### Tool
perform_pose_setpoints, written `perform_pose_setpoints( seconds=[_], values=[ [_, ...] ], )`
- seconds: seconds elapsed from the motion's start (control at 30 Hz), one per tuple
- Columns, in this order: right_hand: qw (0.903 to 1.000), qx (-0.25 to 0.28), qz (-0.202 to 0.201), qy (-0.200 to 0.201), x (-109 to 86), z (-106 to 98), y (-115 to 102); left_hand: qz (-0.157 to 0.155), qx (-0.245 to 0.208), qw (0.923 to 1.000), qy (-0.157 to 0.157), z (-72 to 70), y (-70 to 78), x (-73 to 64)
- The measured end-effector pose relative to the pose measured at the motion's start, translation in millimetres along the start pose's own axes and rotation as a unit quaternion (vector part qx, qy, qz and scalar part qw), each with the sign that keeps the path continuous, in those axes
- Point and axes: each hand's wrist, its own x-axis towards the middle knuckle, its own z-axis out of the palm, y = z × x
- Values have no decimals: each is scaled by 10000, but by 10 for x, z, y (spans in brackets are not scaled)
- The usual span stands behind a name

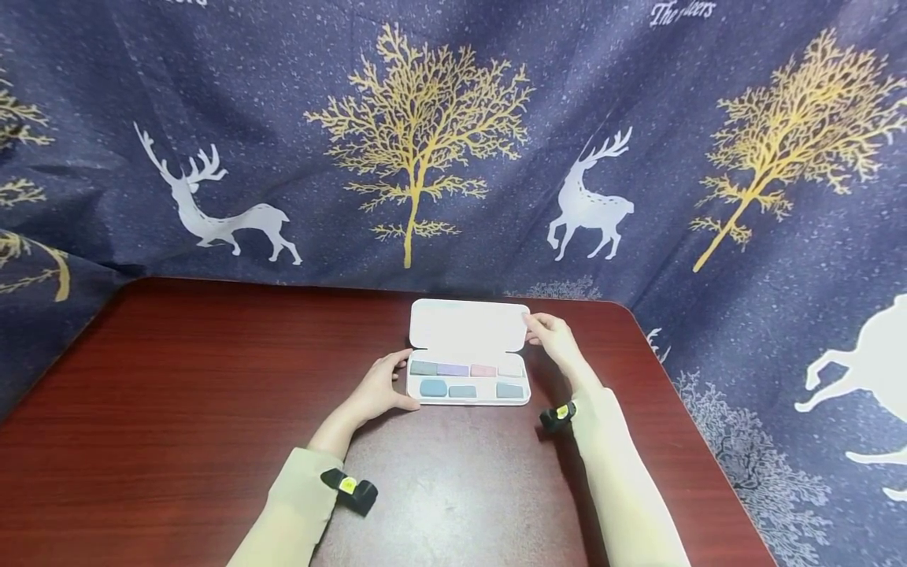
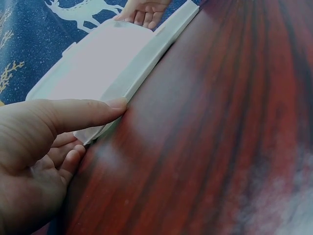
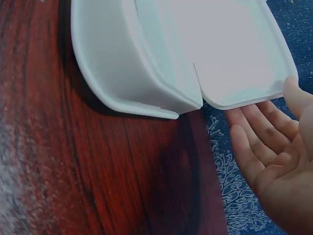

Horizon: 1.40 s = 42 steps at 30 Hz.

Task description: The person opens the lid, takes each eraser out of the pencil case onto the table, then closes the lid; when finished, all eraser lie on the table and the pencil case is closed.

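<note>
A white hinged case (image 1: 486, 390) lies on the table with its lid (image 1: 468, 324) raised at the back. Coloured blocks sit inside in two rows, among them a purple block (image 1: 453, 369), a pink block (image 1: 483, 371) and a blue block (image 1: 434, 387). My left hand (image 1: 374, 389) grips the case's left end, the thumb at the front corner and the fingers curled at the side. At the lid's right edge, my right hand (image 1: 556, 340) pinches it; in the right wrist view the thumb is on its inner face and the fingers are behind. Glare whitens the lid's inside.
The dark red wooden table (image 1: 212, 409) has its back edge just behind the case. Beyond it hangs a blue cloth (image 1: 482, 228) with deer and trees. A black strap device sits on each wrist, the left one (image 1: 350, 487) close above the table.
</note>
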Motion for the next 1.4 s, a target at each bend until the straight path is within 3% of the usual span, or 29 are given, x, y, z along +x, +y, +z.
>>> perform_pose_setpoints(
  seconds=[0.2,0.63,0.97,1.4],
  values=[
    [9994,302,-135,130,-87,-33,22,-62,-33,10000,-32,18,14,-18],
    [9897,1424,-140,-55,-418,-70,44,-3,18,10000,-26,39,-34,-19],
    [9834,1467,-402,-985,-611,-57,170,-77,-10,10000,-24,47,-37,-20],
    [9712,1545,-221,-1799,-699,-33,312,166,259,9995,-43,1,-11,12]
  ],
)
